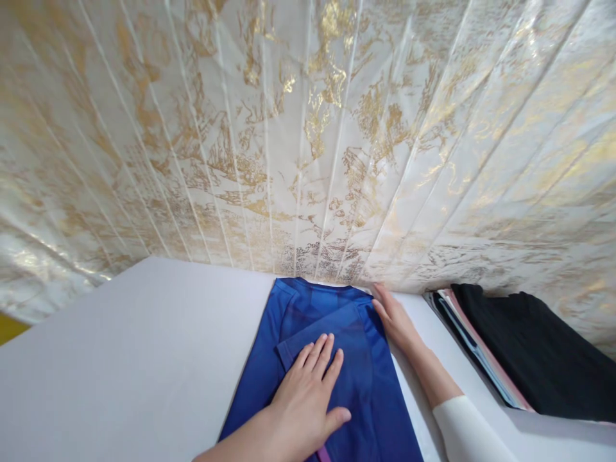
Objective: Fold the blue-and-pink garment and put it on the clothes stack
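While the left hand [308, 391], fingers slightly spread, presses flat on the folded blue jersey shirt [373, 401], evidently pinning its fold, the right hand [395, 321], fingers together, steadies its far right edge on the white table [144, 353].

Bright, even light, glare on the gold-veined wall covering [308, 128], soft shadows, wide-angle bowing at the edges.

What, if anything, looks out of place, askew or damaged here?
Nothing stands out. The blue garment lies folded and flat on the white table, with the left hand flat on it and the right hand at its edge. The clothes stack beside it sits neatly by the wall.
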